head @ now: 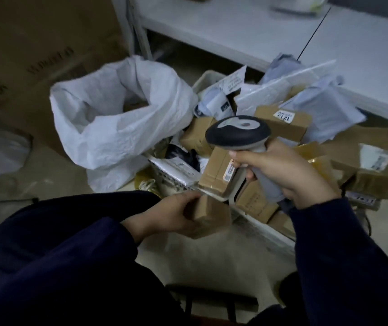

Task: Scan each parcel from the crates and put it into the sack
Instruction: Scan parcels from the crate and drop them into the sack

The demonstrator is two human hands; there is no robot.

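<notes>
**Floor and shelf carrying the goods**

The pale floor (pixel 211 255) is carrying most of the things. A white sack (pixel 117 128) is standing on it with its mouth open, just beside a lattice crate (pixel 164 178). The crate is also sitting low by the floor, and parcels (pixel 282 128) are piling up over its rim. Behind the sack a large cardboard box (pixel 35 55) is standing, and at the far left a thin plastic bag (pixel 0 149) is lying. Above, a white shelf (pixel 235 22) is running across, and a pale bag (pixel 298 3) is lying on it at the top edge.
</notes>
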